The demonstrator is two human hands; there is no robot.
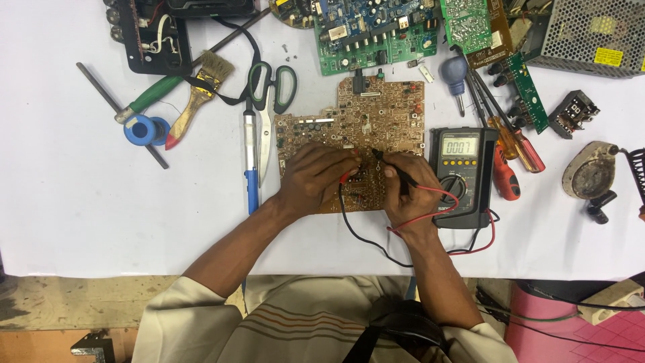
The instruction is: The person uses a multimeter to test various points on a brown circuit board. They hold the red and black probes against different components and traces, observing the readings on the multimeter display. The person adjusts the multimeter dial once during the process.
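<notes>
Both hands work over a brown circuit board (349,128) that lies flat on the white surface (80,202), its copper side up. The left hand (314,176) rests on the board's lower middle with its fingers curled closed around a red probe (345,177), whose tip presses down on the board; a black lead (363,235) loops from under this hand back toward the person. The right hand (411,191) sits at the board's lower right edge, fingers pinched shut on a black probe (391,165) that slants up and to the left, its tip touching the board just beside the left hand's fingertips. A red lead (440,215) runs across the right wrist to a dark digital multimeter (462,176), which lies touching the right side of the hand (its display is lit, its dial below). Right of the meter lie several screwdrivers (514,144) with orange and red handles. Above the brown board sits a green circuit board (376,33). To the board's left lie scissors (272,94) with green-black handles, a blue-handled pen-like tool (250,168), a paintbrush (198,97) and a blue solder spool (144,129). A round grey soldering stand (591,171) sits well apart at the far right.
</notes>
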